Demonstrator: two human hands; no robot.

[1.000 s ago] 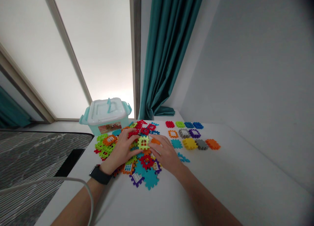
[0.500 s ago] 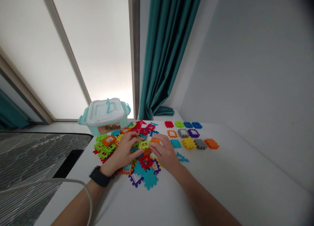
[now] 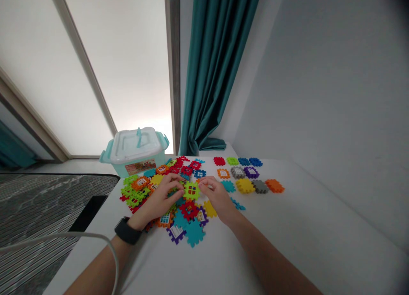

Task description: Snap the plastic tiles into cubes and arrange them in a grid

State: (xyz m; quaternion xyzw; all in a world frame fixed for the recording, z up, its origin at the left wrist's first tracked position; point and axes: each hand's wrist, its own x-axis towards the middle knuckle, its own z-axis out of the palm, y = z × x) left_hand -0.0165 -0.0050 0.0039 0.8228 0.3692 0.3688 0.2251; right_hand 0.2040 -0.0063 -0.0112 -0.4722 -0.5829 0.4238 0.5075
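In the head view, a lime-green window piece [image 3: 192, 195] is seen between the two hands, above a loose pile of toothed pieces [image 3: 189, 210] on a white table [image 3: 198, 269]. The left hand [image 3: 163, 198] is set at the piece's left edge, its thumb and fingers moderately parted; the right hand [image 3: 219, 199] is brought to the upper right edge, its fingertips drawn narrowly together. By which hand the piece is borne cannot be told. The step in hand is judged to be the handling of this single piece; for any further move, a sure pinch on its toothed edge would be called for, with neighbouring pieces left undisturbed. Beyond the right hand, further pieces are laid out in rough rows, a yellow piece [image 3: 245, 185] among them. On the lidded box [image 3: 137, 148], a printed label [image 3: 141, 166] is shown, too small to be read. No writing can be made out on the pale panels of the tiles, nor any brand on the dark wristwatch [image 3: 128, 230].
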